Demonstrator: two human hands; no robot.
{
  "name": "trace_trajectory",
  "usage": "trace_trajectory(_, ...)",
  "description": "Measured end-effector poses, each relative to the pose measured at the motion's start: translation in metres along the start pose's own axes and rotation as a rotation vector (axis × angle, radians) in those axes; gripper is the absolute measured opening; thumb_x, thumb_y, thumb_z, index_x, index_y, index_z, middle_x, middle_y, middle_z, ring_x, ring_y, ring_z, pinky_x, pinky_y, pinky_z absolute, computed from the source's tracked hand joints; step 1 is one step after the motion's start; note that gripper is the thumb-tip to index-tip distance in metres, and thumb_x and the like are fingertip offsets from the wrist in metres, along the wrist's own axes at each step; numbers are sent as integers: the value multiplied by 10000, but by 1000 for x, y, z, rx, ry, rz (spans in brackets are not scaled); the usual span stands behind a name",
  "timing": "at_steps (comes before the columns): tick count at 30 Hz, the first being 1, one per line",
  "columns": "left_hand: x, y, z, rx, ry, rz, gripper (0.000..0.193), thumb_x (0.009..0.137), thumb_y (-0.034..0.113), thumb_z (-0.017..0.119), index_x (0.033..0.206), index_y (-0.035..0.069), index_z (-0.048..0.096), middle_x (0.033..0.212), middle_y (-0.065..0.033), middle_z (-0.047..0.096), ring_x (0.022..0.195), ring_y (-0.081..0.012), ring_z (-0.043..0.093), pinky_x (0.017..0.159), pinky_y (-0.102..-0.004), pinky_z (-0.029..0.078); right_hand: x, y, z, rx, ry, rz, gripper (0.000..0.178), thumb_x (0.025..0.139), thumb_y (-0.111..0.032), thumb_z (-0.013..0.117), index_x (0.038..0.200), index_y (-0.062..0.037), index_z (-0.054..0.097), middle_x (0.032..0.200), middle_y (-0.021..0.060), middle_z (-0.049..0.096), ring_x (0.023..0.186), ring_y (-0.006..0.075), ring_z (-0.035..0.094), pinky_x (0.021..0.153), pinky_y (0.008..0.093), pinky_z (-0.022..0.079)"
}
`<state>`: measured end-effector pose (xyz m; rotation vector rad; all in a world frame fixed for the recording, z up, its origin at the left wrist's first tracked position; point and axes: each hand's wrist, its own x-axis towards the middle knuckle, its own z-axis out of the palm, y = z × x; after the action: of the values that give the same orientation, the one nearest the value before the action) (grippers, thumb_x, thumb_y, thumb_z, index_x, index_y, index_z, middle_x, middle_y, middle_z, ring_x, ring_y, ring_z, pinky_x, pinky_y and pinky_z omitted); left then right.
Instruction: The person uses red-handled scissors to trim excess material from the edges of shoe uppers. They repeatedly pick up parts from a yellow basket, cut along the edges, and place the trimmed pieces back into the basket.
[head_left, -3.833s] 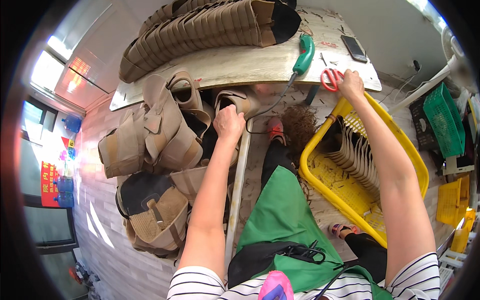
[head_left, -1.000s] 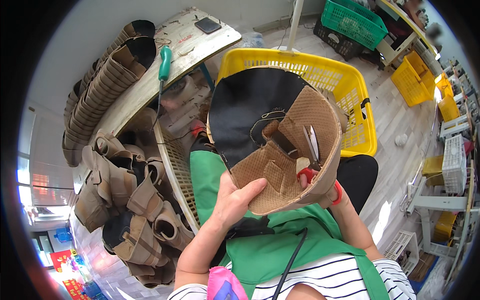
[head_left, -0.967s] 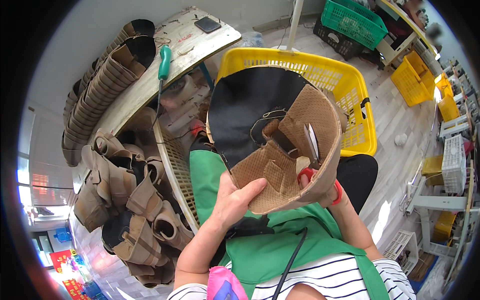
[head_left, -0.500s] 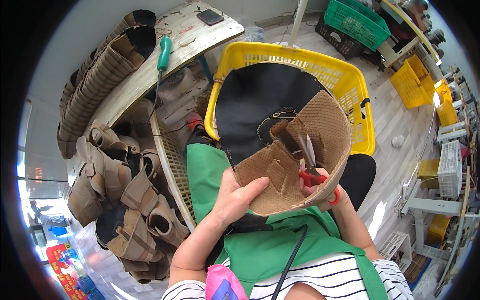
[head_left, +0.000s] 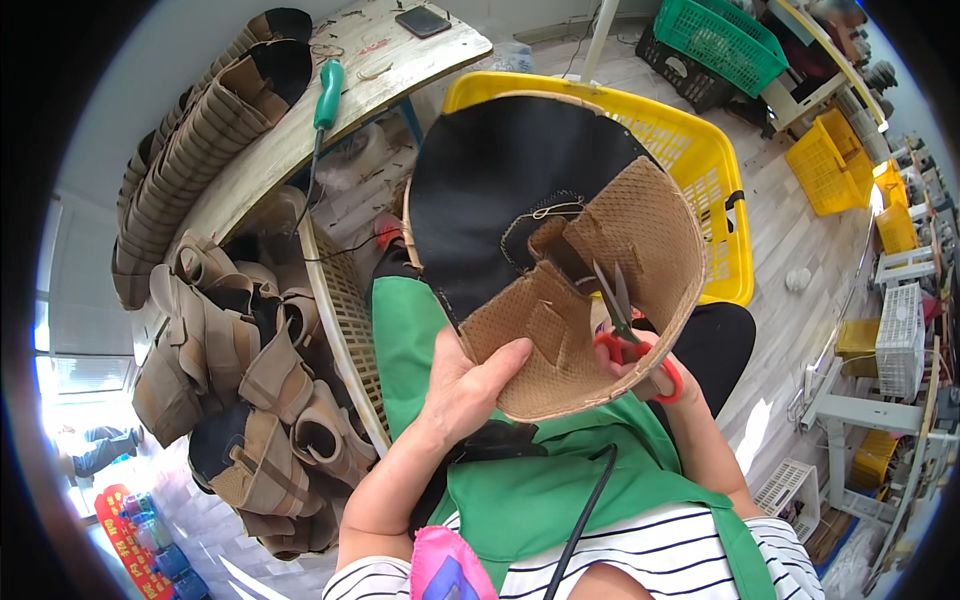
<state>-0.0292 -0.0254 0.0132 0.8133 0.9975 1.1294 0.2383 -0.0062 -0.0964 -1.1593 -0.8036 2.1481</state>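
Note:
A wide, curved sewn fabric piece [head_left: 500,160], smooth black on one part and tan quilted mesh on the other, is held up over my lap. My left hand [head_left: 468,385] grips its lower left edge, thumb on the tan side and fingers hidden behind. In my right hand [head_left: 640,362] are scissors [head_left: 618,305] with red handles, held at the lower right of the piece. Their blades point up and stand slightly apart near the seamed notch in the middle. A loose light thread [head_left: 553,209] lies on the black part beside the stitching.
Behind the piece stands a yellow basket [head_left: 735,265]. To the left, a pile of similar tan pieces [head_left: 270,375] sits by a cream crate [head_left: 345,330]. The worktable [head_left: 385,75] bears a stacked row of pieces, a corded green hand tool [head_left: 328,95] and a phone [head_left: 423,21].
The fabric piece has shifted slightly up and left in the picture, along with my left hand. The scissor blades are a little farther apart.

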Motion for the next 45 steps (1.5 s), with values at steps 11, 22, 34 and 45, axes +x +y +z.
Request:
trace_trajectory(11,0,11,-5,26,30,14,292,848,46,610,1106,-88,578,1015,-104,660,886,-146,624,802,-296,507,-17,-7,-9,-443,-115,-197,402,742,-334,767,906,-11,592,813,-12,579,696,53,515,620,208,422)
trace_trajectory(22,-1,11,-6,-18,-15,-22,286,863,56,584,1110,-88,581,1017,-105,662,880,-143,625,794,-296,509,-20,-9,-6,-366,-181,-230,371,796,-333,731,868,-3,578,772,-8,548,679,51,485,583,188,382)
trace_trajectory(34,0,6,-7,-9,-53,-47,289,862,29,595,1127,-85,580,1041,-106,659,910,-145,626,813,-296,508,-7,-19,26,168,43,11,329,822,-51,672,1118,-10,533,983,-1,565,904,80,537,796,199,448)
trace_trajectory(45,3,5,-10,-49,-42,-15,296,861,23,598,1137,-84,580,1062,-113,655,934,-153,628,824,-297,508,-7,2,-26,-479,-194,-271,305,944,-87,508,1220,38,473,1045,121,601,915,136,620,754,236,565)
